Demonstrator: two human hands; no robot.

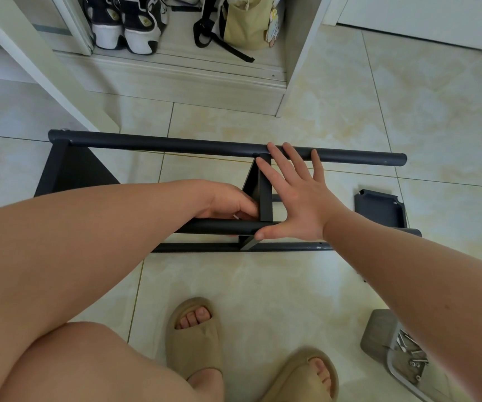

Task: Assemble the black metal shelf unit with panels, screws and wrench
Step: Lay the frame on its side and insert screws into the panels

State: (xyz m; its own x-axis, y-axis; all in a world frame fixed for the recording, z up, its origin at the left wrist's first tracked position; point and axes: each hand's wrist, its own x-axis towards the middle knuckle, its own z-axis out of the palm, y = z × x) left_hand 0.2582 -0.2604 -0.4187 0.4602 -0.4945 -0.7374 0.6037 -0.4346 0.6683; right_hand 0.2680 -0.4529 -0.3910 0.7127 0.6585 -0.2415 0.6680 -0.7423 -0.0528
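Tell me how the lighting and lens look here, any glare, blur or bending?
Head view: soft, even light, only faint shadows and a mild sheen on the floor tiles, no harsh glare. Head view again: the wide lens bows the far tube and the tile joints; the right hand looks sharp.

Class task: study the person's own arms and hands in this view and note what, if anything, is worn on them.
Nothing shows on them. The left arm and right arm are bare, with no sleeve edge in frame. The left hand and right hand have no gloves, and no ring, watch or bracelet is visible.
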